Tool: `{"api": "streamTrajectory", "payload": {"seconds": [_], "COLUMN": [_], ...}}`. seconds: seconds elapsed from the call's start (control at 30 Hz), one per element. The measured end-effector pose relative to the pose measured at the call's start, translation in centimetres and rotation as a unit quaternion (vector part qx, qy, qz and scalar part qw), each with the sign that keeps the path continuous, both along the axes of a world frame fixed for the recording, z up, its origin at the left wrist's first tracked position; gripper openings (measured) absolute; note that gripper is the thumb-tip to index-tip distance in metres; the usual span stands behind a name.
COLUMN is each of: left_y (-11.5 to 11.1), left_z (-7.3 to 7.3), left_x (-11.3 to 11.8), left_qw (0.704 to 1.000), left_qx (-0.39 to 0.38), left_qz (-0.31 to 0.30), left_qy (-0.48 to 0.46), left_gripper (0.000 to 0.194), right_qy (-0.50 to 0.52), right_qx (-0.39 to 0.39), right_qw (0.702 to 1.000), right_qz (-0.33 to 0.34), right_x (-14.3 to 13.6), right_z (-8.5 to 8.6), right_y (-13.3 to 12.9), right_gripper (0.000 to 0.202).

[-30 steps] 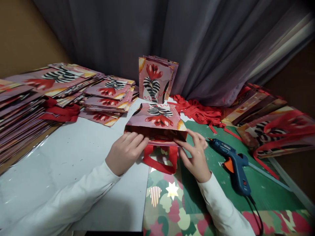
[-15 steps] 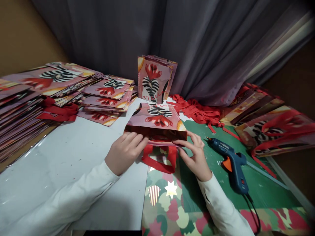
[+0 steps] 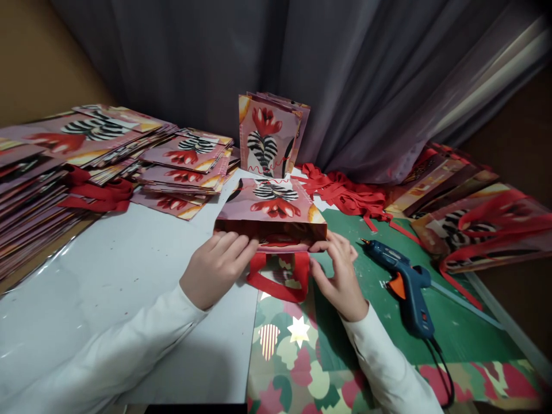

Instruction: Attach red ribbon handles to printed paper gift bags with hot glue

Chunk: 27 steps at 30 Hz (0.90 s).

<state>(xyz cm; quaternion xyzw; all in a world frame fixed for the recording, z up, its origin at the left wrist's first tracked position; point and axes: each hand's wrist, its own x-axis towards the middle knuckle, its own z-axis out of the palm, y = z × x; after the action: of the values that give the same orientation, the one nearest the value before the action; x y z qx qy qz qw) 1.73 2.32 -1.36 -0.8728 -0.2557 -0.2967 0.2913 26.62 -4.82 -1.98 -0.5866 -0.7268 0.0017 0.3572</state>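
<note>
the paper gift bag [image 3: 276, 208] lies on its side before the standing gift bags [image 3: 267, 138]; the left hand [image 3: 219, 267] and the right hand [image 3: 340, 276] hold its mouth edge with curled fingers.

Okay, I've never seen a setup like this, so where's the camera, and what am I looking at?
There's no machine here: you're seeing a person's own bare hands, through one camera worn on the head, looking forward and down. The left hand and right hand hold a printed bag by its open mouth, its red handle hanging toward the person. On the work surface, flat printed stacks lie to the left, similar bags stand behind, and red straps and a blue glue gun lie to the right.
</note>
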Motion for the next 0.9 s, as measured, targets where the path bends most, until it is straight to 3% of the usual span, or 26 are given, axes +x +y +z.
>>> {"api": "streamTrajectory", "payload": {"seconds": [0.17, 0.37, 0.5, 0.7, 0.8, 0.9], "left_y": [0.0, 0.0, 0.0, 0.0, 0.0, 0.0], "left_z": [0.0, -0.2, -0.2, -0.1, -0.1, 0.0], "left_x": [-0.1, -0.1, -0.2, -0.2, -0.1, 0.0], "left_qw": [1.0, 1.0, 1.0, 1.0, 1.0, 1.0], "left_qx": [-0.002, -0.008, -0.011, -0.009, -0.008, -0.005], "left_qz": [0.008, 0.012, 0.013, 0.009, 0.005, 0.005], "left_qy": [0.002, 0.003, 0.006, 0.011, 0.01, 0.009], "left_gripper": [0.027, 0.027, 0.026, 0.025, 0.025, 0.025], "right_qy": [0.143, 0.353, 0.403, 0.459, 0.434, 0.262], "right_qx": [0.049, 0.084, 0.068, 0.007, -0.005, 0.054], "right_qw": [0.989, 0.929, 0.907, 0.886, 0.901, 0.963], "right_qz": [-0.009, -0.08, -0.104, -0.065, -0.024, 0.028], "right_x": [0.8, 2.5, 2.8, 3.2, 3.1, 2.4], "right_z": [0.2, -0.3, -0.2, -0.4, -0.2, 0.3], "right_y": [0.2, 1.0, 1.2, 1.4, 1.0, 0.2], "right_gripper": [0.007, 0.015, 0.017, 0.028, 0.044, 0.041]}}
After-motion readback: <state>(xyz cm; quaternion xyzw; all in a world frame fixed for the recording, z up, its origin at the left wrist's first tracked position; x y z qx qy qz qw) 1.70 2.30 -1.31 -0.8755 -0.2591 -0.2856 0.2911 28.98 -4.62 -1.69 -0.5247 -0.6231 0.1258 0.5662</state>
